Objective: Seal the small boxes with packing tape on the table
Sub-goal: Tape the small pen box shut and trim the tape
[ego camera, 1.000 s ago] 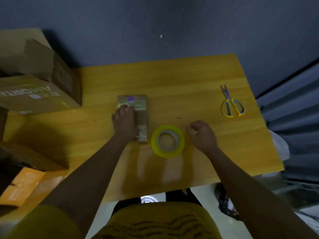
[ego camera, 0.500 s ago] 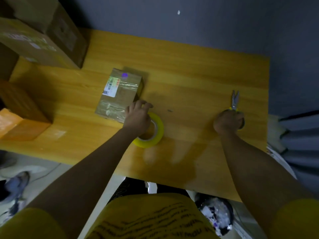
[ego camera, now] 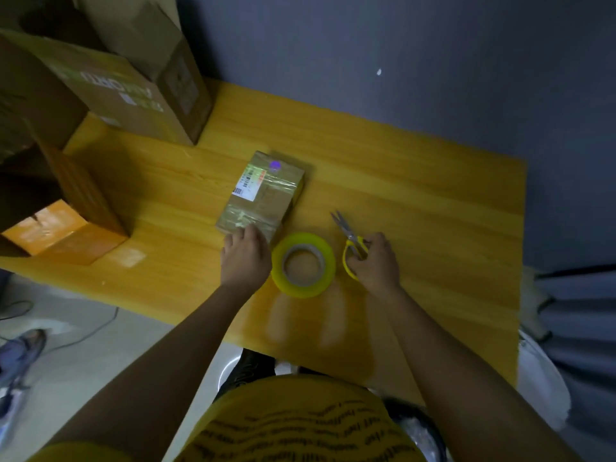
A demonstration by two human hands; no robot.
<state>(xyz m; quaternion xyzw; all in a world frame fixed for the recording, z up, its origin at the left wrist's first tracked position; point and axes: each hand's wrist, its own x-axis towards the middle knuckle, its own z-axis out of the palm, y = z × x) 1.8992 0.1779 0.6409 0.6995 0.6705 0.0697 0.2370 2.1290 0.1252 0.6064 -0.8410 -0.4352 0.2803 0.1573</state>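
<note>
The wooden counter (ego camera: 416, 195) stands against a dark grey wall. At its far left corner lies a big cardboard carton (ego camera: 133, 85), and nearer on the left edge stands an orange box (ego camera: 63, 231). In the middle of the counter lies the small box (ego camera: 263, 195), flat, with a white label and clear tape shining across its top. Just beside its near right corner lies the roll of packing tape (ego camera: 303, 265), yellow and flat on the counter, between the two hands.

The left hand (ego camera: 245, 258) rests at the near end of the small box; its fingers touch that edge, and its grip looks relaxed, holding nothing. The right hand (ego camera: 375, 261) is just right of the roll. Its grip is closed around the yellow handles of the scissors (ego camera: 350, 236), and the blades point away to the far left, pressed together.
</note>
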